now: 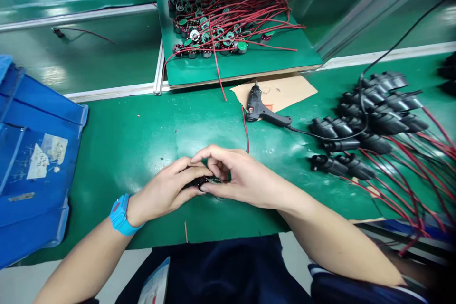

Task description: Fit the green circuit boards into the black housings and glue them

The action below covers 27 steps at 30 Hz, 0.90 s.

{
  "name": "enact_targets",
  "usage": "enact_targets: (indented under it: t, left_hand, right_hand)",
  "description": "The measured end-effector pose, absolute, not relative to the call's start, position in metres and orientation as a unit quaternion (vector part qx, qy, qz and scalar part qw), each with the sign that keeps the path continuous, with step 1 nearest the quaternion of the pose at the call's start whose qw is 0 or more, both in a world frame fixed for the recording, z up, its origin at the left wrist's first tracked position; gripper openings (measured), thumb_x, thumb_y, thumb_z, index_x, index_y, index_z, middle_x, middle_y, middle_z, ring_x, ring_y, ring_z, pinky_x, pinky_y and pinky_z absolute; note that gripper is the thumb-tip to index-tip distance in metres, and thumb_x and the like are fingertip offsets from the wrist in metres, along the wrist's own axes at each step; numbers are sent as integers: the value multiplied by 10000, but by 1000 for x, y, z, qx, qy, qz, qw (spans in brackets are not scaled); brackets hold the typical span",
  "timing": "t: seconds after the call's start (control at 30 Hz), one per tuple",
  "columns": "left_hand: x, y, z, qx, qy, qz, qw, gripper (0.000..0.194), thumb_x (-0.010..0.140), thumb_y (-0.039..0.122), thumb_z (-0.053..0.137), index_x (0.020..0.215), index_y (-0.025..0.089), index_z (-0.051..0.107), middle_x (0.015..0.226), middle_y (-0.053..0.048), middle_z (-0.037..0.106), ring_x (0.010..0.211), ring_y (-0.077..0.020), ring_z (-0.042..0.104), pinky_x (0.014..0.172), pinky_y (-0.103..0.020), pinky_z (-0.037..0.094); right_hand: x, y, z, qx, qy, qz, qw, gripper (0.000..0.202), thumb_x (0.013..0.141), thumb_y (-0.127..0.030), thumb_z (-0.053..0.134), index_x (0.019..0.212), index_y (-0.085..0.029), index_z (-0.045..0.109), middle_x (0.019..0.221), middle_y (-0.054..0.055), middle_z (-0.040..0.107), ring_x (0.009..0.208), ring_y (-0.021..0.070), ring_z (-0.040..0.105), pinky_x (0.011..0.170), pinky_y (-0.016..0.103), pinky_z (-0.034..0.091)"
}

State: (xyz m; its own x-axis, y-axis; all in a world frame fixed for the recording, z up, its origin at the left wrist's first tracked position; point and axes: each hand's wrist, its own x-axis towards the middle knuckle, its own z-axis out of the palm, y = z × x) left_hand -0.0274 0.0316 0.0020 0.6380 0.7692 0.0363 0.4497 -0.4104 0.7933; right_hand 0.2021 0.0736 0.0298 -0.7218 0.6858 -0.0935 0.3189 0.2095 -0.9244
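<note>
My left hand [169, 187], with a blue band [120, 216] on its wrist, grips a small black plastic part [195, 182] just above the green bench top. Fingers bent, my right hand [245, 175] pinches a small part with a green circuit board [214, 180] against it. The two hands meet at the fingertips, which hide most of both pieces. A red wire [245, 130] emerges from behind my right hand and runs away from me. Beyond the hands, a black hot glue gun [267, 110] lies on a piece of cardboard [292, 89].
A raised green board [242, 70] at the back bears a heap of small round parts with red wires [245, 4]. Several black plastic housings [384, 114] with wires cover the right side. A blue crate [35, 161] stands on the left. The glue gun's black cord [331, 138] loops rightward.
</note>
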Motion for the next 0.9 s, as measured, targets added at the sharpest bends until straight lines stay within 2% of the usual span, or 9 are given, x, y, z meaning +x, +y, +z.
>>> enact_targets:
  t: [0.13, 0.33, 0.57, 0.63, 0.77, 0.9]
  left_hand:
    - [-27, 35, 3, 829, 341, 196, 398, 332, 1025, 292, 562, 1354, 250, 584, 1306, -80, 680, 1176, -226, 638, 1017, -357, 518]
    - [-27, 36, 4, 839, 328, 183, 393, 347, 1026, 298, 562, 1368, 243, 566, 1314, -76, 684, 1166, -225, 637, 990, -344, 504]
    - [-27, 29, 12, 850, 339, 189, 355, 345, 1038, 218, 522, 1383, 241, 522, 1297, -81, 671, 1116, -206, 612, 979, -332, 489]
    - [-29, 29, 16, 852, 345, 195, 342, 329, 1035, 221, 526, 1363, 226, 517, 1265, -90, 667, 1096, -202, 610, 953, -321, 496]
    - [-34, 30, 16, 835, 402, 264, 266, 264, 1010, 263, 550, 1262, 191, 518, 1077, -86, 653, 948, -196, 624, 821, -313, 526]
    - [-36, 30, 9, 794, 455, 371, 155, 396, 907, 342, 729, 1203, 211, 500, 826, 5, 620, 683, -148, 605, 639, -267, 502]
  right_hand:
    - [204, 74, 29, -327, -786, 490, 188, 368, 879, -230, 771, 1206, -239, 603, 781, -62, 454, 687, 103, 504, 628, 223, 407]
    - [205, 73, 25, -299, -780, 513, 198, 345, 895, -213, 751, 1202, -231, 594, 808, -56, 477, 715, 98, 512, 652, 221, 420]
    - [186, 67, 23, -363, -706, 580, 183, 447, 697, -77, 708, 1050, -241, 487, 733, -103, 383, 588, 73, 382, 509, 209, 315]
    - [186, 68, 25, -358, -692, 594, 200, 401, 741, -111, 717, 1048, -235, 492, 753, -95, 392, 604, 70, 404, 529, 207, 353]
    - [197, 71, 30, -337, -649, 639, 236, 395, 857, -317, 772, 1147, -227, 519, 857, -49, 529, 729, 89, 547, 592, 204, 461]
    - [201, 68, 27, -304, -574, 725, 228, 311, 954, -355, 675, 1182, -234, 502, 874, -37, 571, 674, 82, 620, 581, 212, 550]
